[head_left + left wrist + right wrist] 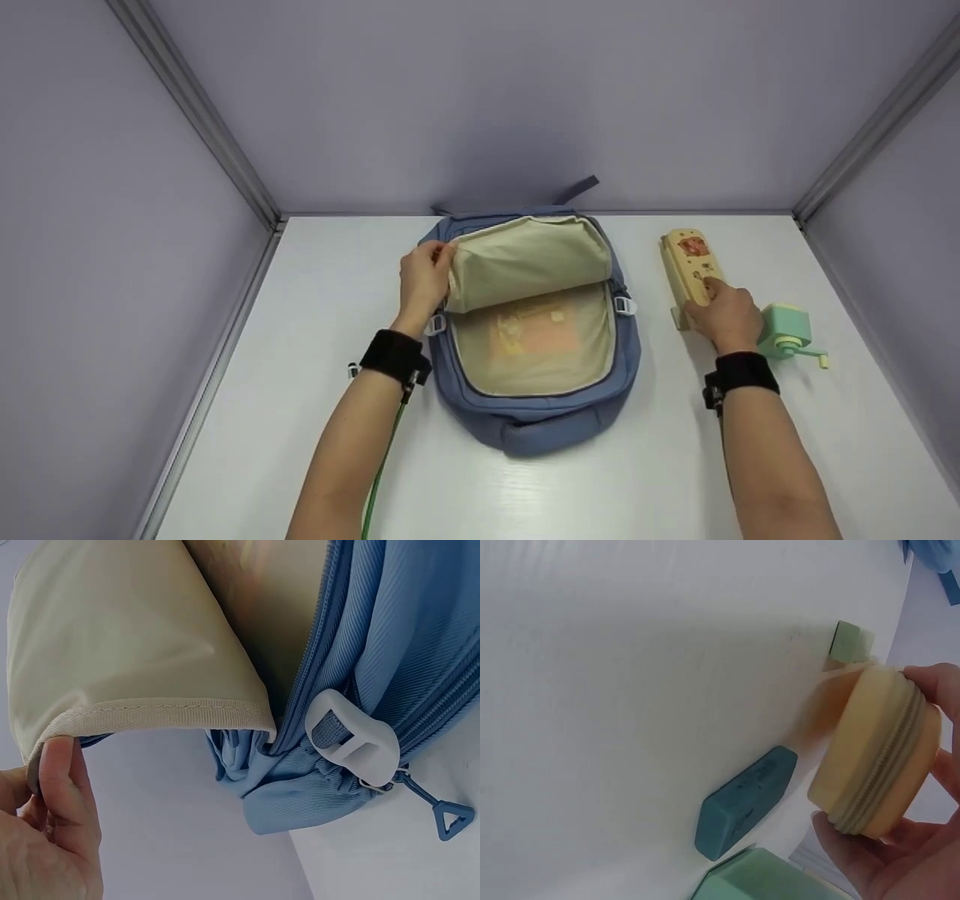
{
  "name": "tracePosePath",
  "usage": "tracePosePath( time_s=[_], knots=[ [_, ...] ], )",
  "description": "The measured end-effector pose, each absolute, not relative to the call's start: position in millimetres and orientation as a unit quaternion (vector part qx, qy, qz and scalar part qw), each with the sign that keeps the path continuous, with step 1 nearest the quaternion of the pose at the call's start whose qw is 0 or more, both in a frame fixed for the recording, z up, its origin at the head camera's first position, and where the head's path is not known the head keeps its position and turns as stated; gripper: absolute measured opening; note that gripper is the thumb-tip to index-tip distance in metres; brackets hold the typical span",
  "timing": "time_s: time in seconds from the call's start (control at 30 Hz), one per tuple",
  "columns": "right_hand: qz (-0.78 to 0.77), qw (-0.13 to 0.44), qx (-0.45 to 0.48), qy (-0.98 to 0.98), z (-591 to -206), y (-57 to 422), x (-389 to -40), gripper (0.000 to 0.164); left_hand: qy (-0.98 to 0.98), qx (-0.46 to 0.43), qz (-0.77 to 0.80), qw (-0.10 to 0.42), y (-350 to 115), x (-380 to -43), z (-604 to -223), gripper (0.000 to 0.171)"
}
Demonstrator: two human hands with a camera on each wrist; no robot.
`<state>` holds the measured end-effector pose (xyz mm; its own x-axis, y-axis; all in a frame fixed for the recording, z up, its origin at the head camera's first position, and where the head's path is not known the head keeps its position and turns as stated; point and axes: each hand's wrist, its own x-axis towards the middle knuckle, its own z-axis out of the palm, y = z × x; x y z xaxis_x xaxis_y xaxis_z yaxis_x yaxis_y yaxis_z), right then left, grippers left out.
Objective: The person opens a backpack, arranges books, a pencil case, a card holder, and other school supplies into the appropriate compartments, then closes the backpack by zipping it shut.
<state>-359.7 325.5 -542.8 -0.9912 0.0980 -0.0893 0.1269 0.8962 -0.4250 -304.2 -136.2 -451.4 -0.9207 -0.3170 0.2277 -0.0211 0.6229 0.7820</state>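
Observation:
A blue backpack (532, 412) lies on the table with its front unzipped and its cream lining (532, 262) showing. My left hand (425, 279) pinches the edge of the raised flap (120, 637) between thumb and fingers. An orange and yellow item (536, 330) shows hazily inside the bag. Over to the right, my right hand (726, 319) grips the near end of a yellow pencil case (691, 259) with cartoon prints. Its zipper side (881, 754) faces the right wrist camera, thumb and fingers on either side. A teal block (746, 802) lies below the case.
A green crank pencil sharpener (785, 326) stands right of my right hand. Beside the pencil case is a small pale green block (846, 641). White buckles (352, 735) sit on the backpack's sides. Grey panels (517, 105) enclose the white table (300, 315).

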Motion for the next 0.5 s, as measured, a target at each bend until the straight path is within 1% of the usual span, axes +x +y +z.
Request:
tracePosePath(
  time_s=[0.17,0.37,0.5],
  knots=[
    [-0.226,-0.043,0.052,0.972,-533.7,319.5,-358.1,0.063,-0.884,0.09,-0.423,0.176,-138.2,-304.3,-450.6,0.026],
    [-0.259,-0.115,0.032,0.958,-510.1,302.3,-357.5,0.06,-0.885,0.095,-0.42,0.179,-139.2,-305.4,-449.1,0.026],
    [-0.282,-0.193,-0.002,0.94,-490.0,286.2,-356.0,0.053,-0.884,0.091,-0.42,0.181,-138.7,-306.3,-448.0,0.025]
  ],
)
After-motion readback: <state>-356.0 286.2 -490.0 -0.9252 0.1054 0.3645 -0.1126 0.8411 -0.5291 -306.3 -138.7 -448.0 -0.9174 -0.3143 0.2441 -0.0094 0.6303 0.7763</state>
